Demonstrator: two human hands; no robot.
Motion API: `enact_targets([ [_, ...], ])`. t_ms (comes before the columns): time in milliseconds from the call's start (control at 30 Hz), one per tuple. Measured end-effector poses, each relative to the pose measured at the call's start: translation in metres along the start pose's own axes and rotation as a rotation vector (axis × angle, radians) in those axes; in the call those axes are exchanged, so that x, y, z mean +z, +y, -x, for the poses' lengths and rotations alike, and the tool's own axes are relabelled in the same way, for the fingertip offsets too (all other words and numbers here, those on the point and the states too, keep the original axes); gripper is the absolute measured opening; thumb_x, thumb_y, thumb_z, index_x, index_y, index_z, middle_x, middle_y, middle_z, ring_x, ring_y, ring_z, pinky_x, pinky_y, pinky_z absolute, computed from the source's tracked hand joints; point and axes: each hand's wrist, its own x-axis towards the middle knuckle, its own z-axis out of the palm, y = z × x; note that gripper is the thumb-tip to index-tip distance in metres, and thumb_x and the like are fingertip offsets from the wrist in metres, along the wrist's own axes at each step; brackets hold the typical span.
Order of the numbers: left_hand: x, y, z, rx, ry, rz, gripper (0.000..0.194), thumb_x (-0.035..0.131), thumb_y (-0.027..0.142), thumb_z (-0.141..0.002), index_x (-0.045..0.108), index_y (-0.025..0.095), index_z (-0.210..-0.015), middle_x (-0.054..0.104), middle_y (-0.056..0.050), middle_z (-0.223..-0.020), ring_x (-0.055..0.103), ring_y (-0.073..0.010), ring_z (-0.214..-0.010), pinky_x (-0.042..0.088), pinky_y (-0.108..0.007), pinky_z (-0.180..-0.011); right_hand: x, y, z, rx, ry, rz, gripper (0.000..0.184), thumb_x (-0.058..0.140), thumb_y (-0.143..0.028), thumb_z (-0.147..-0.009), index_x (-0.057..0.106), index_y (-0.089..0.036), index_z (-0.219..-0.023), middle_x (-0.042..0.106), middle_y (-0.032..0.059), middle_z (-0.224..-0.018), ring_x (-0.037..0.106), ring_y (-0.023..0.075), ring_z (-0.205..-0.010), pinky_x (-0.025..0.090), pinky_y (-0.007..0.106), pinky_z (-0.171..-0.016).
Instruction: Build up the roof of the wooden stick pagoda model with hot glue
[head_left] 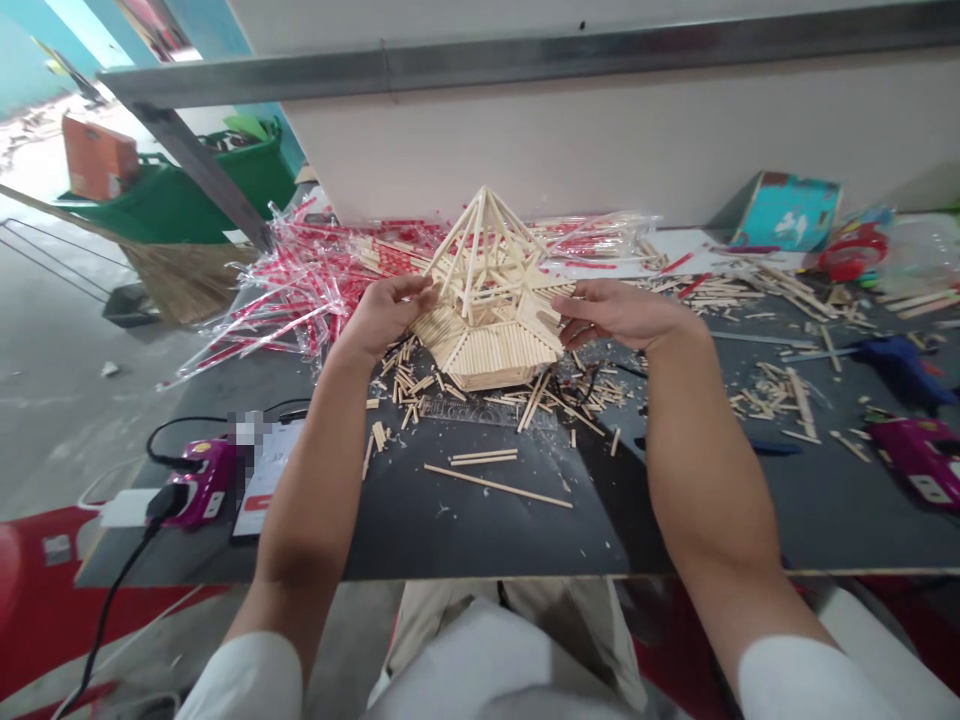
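Stick model sits above the counter, between the person's two hands; whether its underside touches anything is hard to tell. The left hand and the right hand each have a grip on its rim, fingers and thumb pinching opposite sides; how hard they press cannot be told.

On the near side of the stick model, a long stick and a clear ruler lie on the counter; set down over the ruler or the short sticks around it, the base could rock or tilt. Too tight a squeeze at the rim could loosen a joint, and uneven lifting could twist the frame. Beyond the stick model, wrappers lie close enough to snag it if it drifts back.

As for its looks, it is pale bare wood. Nearest is a sloping panel of sticks laid side by side, flaring at the bottom; similar angled panels flank it. Farther in, crossing bars show, and above them slender poles lean together into a peak.
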Motion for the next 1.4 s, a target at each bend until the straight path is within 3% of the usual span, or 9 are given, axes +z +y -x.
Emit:
enact_targets([
  [267,-0.008,0.007,0.005,0.005,-0.021,-0.122,0.055,0.088,0.033,-0.074,0.076,0.016,-0.125,0.076,-0.009,-0.107,0.068,-0.0203,-0.096,0.057,-0.031,-0.083,-0.012,0.002,0.003,0.021,-0.004,0.272,0.050,0.072,-0.073,-0.084,0.078,-0.023,-0.081,0.080,0.0091,-0.091,0.075,0.0216,-0.081,0.063,0.040,-0.082],
  [500,-0.029,0.017,0.010,0.176,-0.106,-0.334,0.044,0.080,0.041,-0.081,0.080,0.014,-0.115,0.077,-0.013,-0.119,0.069,-0.0212,-0.094,0.055,-0.035,-0.087,-0.030,-0.010,0.025,0.031,0.139,0.809,0.051,0.063,-0.077,-0.085,0.080,-0.030,-0.098,0.080,0.0043,-0.090,0.073,0.0246,-0.077,0.056,0.044,-0.076],
  [667,-0.037,0.022,0.014,0.258,-0.170,-0.436,0.034,0.074,0.036,-0.083,0.082,0.018,-0.111,0.080,-0.010,-0.114,0.071,-0.0227,-0.099,0.055,-0.039,-0.097,-0.032,-0.012,0.030,0.063,0.140,0.873,0.058,0.060,-0.079,-0.084,0.078,-0.029,-0.107,0.080,0.0066,-0.098,0.071,0.0278,-0.083,0.053,0.046,-0.078],
  [800,-0.034,0.026,0.015,0.284,-0.148,-0.523,0.032,0.072,0.036,-0.084,0.084,0.019,-0.107,0.081,-0.008,-0.106,0.072,-0.0226,-0.096,0.054,-0.037,-0.092,-0.029,-0.010,0.027,0.088,0.181,0.937,0.061,0.061,-0.081,-0.082,0.077,-0.028,-0.106,0.079,0.0088,-0.106,0.071,0.0308,-0.091,0.053,0.048,-0.082],
  [933,-0.029,0.031,0.017,0.312,-0.112,-0.589,0.028,0.072,0.037,-0.084,0.084,0.020,-0.101,0.081,-0.006,-0.102,0.072,-0.0229,-0.096,0.052,-0.036,-0.092,-0.023,-0.013,0.034,0.137,0.171,0.928,0.059,0.066,-0.082,-0.078,0.078,-0.030,-0.101,0.079,0.0087,-0.100,0.071,0.0315,-0.086,0.053,0.050,-0.081],
  [1067,-0.027,0.033,0.019,0.337,-0.057,-0.636,0.025,0.071,0.037,-0.085,0.085,0.021,-0.097,0.081,-0.005,-0.096,0.071,-0.0224,-0.091,0.052,-0.037,-0.093,-0.006,-0.035,0.062,0.105,0.165,0.921,0.047,0.066,-0.075,-0.082,0.077,-0.031,-0.094,0.079,0.0087,-0.099,0.071,0.0316,-0.084,0.054,0.050,-0.078],
  [1167,-0.025,0.035,0.021,0.375,-0.036,-0.694,0.024,0.070,0.037,-0.086,0.084,0.020,-0.095,0.080,-0.006,-0.098,0.070,-0.0222,-0.090,0.051,-0.038,-0.093,0.016,-0.057,0.092,-0.021,0.028,0.857,0.041,0.062,-0.070,-0.087,0.078,-0.034,-0.098,0.080,0.0062,-0.099,0.072,0.0295,-0.082,0.055,0.047,-0.076],
  [1300,-0.022,0.038,0.022,0.418,-0.029,-0.750,0.023,0.068,0.035,-0.088,0.083,0.020,-0.094,0.079,-0.005,-0.097,0.070,-0.0218,-0.092,0.050,-0.037,-0.096,0.063,-0.074,0.116,-0.191,-0.192,0.964,0.036,0.062,-0.065,-0.093,0.077,-0.034,-0.103,0.080,0.0045,-0.104,0.074,0.0295,-0.088,0.055,0.046,-0.079],
  [1400,-0.020,0.038,0.021,0.426,-0.021,-0.789,0.022,0.067,0.035,-0.089,0.083,0.020,-0.095,0.079,-0.005,-0.100,0.070,-0.0213,-0.094,0.051,-0.036,-0.096,0.108,-0.072,0.113,-0.314,-0.338,1.124,0.024,0.063,-0.045,-0.100,0.075,-0.024,-0.106,0.079,0.0064,-0.103,0.074,0.0295,-0.095,0.055,0.042,-0.080],
])
